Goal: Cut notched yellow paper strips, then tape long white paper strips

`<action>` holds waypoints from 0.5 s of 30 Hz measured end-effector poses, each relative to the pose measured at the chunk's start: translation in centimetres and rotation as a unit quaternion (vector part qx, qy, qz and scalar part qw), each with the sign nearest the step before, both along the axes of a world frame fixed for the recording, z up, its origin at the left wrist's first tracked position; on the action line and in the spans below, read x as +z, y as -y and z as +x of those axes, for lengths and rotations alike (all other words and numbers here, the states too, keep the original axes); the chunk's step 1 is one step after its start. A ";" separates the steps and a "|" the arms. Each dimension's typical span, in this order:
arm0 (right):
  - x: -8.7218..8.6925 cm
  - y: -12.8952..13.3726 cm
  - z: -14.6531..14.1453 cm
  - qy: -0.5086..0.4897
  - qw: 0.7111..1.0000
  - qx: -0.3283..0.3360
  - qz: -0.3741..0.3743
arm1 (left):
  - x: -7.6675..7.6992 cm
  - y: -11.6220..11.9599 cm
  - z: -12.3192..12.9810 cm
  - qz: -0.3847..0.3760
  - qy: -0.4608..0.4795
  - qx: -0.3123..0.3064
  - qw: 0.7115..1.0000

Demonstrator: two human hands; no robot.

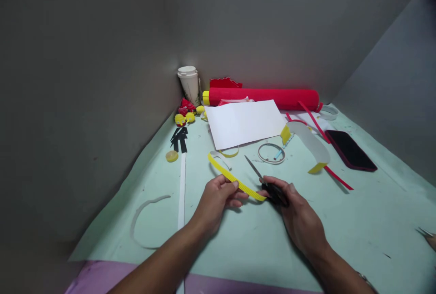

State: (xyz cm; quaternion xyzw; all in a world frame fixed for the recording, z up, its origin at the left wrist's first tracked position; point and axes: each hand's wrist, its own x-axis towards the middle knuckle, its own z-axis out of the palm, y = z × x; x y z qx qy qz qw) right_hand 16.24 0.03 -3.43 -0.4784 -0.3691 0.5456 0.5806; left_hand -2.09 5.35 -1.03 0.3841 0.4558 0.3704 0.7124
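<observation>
Between thumb and fingers, my left hand [214,198] pinches a narrow yellow ribbed paper strip [250,191]. The strip slants from upper left to lower right, and its far end curls over to show a pale underside. My right hand [301,214] is closed around the dark handles of a pair of scissors [277,195], whose blades point up and to the left and look together. The lower end of the strip comes right up to the right fingertips; whether they touch it I cannot tell. Beyond the scissors lies a roll of white tape [271,153].
A white sheet [245,123] lies before a red corrugated roll [265,98]. At the back left are a lidded cup [189,85], small red and yellow pieces [180,119] and black strips [179,139]. A phone [350,150] and tweezers [425,234] lie right; a long white strip [181,194] left.
</observation>
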 end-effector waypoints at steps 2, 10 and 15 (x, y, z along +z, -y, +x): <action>0.0 -0.3 0.1 -0.070 0.997 -0.013 -0.004 | 0.1 0.0 0.0 -0.003 0.003 0.005 1.000; 0.2 -0.6 0.9 -0.125 0.992 0.005 -0.029 | 0.2 0.0 0.1 0.012 0.010 0.018 1.000; 0.3 -0.3 0.8 -0.058 0.996 0.051 -0.044 | 0.3 0.1 0.1 0.010 0.021 0.007 1.000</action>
